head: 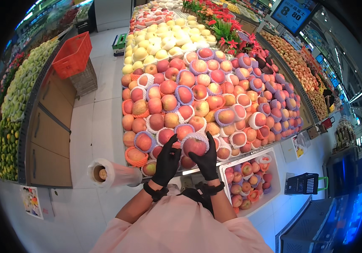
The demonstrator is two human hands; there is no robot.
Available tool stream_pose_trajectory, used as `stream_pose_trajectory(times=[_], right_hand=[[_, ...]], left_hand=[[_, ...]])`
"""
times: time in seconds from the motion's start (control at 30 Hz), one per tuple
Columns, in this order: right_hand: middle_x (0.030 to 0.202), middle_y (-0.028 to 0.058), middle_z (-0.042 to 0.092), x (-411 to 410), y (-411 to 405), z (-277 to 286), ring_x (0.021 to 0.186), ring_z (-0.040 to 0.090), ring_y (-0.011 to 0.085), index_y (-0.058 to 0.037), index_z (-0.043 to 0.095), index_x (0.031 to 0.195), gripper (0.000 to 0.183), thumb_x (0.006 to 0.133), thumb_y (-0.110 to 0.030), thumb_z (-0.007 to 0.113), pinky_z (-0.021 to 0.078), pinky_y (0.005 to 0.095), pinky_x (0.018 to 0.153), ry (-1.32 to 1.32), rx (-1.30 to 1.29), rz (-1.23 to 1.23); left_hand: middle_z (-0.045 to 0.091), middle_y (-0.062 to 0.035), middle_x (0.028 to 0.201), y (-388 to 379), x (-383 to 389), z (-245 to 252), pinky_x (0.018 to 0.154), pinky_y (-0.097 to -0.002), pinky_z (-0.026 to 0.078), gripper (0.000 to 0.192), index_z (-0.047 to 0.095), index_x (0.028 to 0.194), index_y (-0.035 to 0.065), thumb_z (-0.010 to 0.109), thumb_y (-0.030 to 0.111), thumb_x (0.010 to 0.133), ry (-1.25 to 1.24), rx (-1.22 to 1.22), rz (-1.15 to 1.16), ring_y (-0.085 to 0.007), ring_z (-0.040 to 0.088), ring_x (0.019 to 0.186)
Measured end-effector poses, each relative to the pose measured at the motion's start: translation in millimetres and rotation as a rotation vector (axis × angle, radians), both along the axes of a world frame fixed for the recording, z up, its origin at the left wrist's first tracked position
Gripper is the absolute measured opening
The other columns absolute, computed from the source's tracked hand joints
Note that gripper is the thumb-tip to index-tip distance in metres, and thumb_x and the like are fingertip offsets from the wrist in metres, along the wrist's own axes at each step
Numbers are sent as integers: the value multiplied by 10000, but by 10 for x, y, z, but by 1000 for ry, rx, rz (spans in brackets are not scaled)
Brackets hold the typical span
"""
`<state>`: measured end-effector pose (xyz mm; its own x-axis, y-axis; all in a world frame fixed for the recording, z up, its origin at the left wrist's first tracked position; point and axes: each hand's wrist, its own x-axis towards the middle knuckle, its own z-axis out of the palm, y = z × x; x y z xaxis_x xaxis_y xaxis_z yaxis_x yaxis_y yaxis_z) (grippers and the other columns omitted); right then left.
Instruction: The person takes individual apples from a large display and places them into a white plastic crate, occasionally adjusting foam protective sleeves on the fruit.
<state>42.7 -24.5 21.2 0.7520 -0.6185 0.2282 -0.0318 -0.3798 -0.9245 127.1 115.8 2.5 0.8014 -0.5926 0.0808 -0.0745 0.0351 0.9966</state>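
My right hand (207, 161), in a black glove, grips a red apple (195, 147) in a white foam net, thumb across its near side and fingers along its right. The apple is held above the front edge of the sloping apple display (184, 172). Just left of it is my left hand (168, 163), also gloved in black, its index finger raised and its thumb apart from it. Nothing shows in that hand. Below both hands lie red apples, some in purple foam nets (145, 141), others in orange foam nets (136, 157) or bare.
A white foam box (277, 186) of apples stands right of my body. A roll of plastic bags (117, 173) rises at the left. Yellow pears (165, 41) and red artificial flowers (231, 44) lie farther back. A red crate (73, 55) sits by the left stand.
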Motion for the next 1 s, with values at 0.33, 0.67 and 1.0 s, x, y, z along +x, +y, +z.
stream_pose_trajectory(times=[0.33,0.67,1.0], right_hand=[[1373,143,425,-41,-9,-147,1267,429,262,-10,279,1433,927,671,-103,797,383,388,1049,-253,579,128],[1385,161,419,-37,79,-37,1288,406,269,-14,289,1427,978,626,-122,840,368,397,1062,-69,181,162],[1324,109,489,-42,104,-30,1239,446,211,-25,434,1354,511,894,-147,622,362,341,1039,-55,372,245]], left_hand=[[551,-89,1192,41,83,-107,871,-304,498,468,414,1346,-7,557,171,938,374,-269,-285,-169,551,1077],[514,-95,1222,140,31,-71,862,-318,515,534,369,1357,-4,593,193,914,607,-301,-261,-191,536,1115],[447,-81,1370,160,74,-200,982,-328,445,714,289,1436,33,635,330,887,355,-258,-314,-195,477,1222]])
